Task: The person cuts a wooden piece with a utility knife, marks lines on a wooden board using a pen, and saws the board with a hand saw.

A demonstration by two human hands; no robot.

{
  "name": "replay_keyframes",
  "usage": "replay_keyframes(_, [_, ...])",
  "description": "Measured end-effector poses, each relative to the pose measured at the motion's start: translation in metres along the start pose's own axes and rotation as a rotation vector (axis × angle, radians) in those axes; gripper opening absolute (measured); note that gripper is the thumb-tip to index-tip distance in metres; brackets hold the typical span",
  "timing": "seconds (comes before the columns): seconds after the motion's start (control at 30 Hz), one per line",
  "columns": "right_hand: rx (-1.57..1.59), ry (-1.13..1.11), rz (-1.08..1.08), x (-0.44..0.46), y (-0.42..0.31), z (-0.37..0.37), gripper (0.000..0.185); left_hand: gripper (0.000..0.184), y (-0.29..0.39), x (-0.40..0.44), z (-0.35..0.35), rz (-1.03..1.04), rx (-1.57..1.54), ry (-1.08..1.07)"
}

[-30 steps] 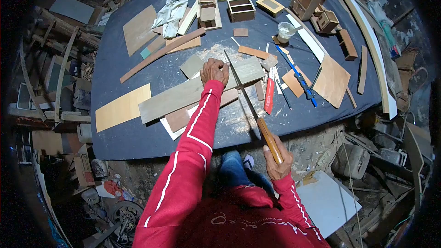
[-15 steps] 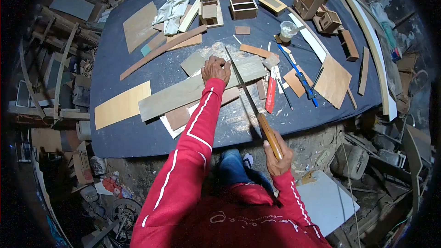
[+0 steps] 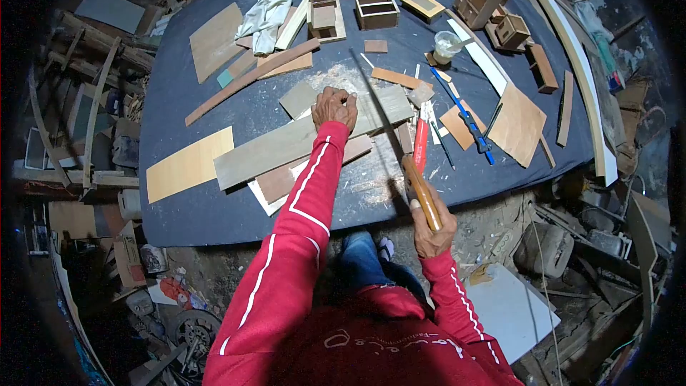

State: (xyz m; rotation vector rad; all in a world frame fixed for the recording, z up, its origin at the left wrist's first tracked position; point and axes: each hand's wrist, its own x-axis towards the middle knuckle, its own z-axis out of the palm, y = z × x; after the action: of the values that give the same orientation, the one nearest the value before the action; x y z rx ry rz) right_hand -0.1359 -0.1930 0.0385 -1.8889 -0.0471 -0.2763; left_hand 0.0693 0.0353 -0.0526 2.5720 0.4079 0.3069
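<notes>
A long grey-brown wooden board point(image 3: 266, 149) lies slantwise across other pieces on the table. My left hand point(image 3: 334, 109) presses on it, fingers bent over its far edge. In my right hand point(image 3: 434, 232) is a handsaw point(image 3: 422, 193), gripped by its wooden handle. The narrow dark blade crosses the board just right of my left hand, its tip pointing away from me. Beneath the board are a brown strip point(image 3: 279, 184) and a small grey panel point(image 3: 299, 99). A red utility knife point(image 3: 421, 144) lies close to the saw handle.
The dark cloth-covered table point(image 3: 214, 223) holds a pale thin panel point(image 3: 189, 164), a blue tool point(image 3: 468, 125), a cup point(image 3: 446, 47) and a crumpled white cloth point(image 3: 269, 14). Small wooden boxes point(image 3: 376, 11) stand at the back. Sawdust lies around the board. Clutter covers the floor on both sides.
My right hand has pushed the saw forward, away from my body, so the handle and blade tip sit farther up. My left hand and the board stay in place.
</notes>
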Motion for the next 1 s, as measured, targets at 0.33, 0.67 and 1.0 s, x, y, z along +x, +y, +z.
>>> replay_keyframes(0.33, [-0.04,-0.037,0.089,-0.014,-0.005,-0.016,0.04,0.03,0.002,0.0,-0.003,-0.028,-0.019,-0.032])
replay_keyframes(0.67, [-0.067,-0.073,0.075,-0.023,-0.006,-0.02,0.037,0.025,0.002,-0.001,-0.003,0.003,-0.008,-0.007])
replay_keyframes(1.0, [-0.055,-0.097,0.126,-0.043,-0.016,-0.036,0.04,0.024,0.0,-0.001,0.0,0.022,0.014,0.018])
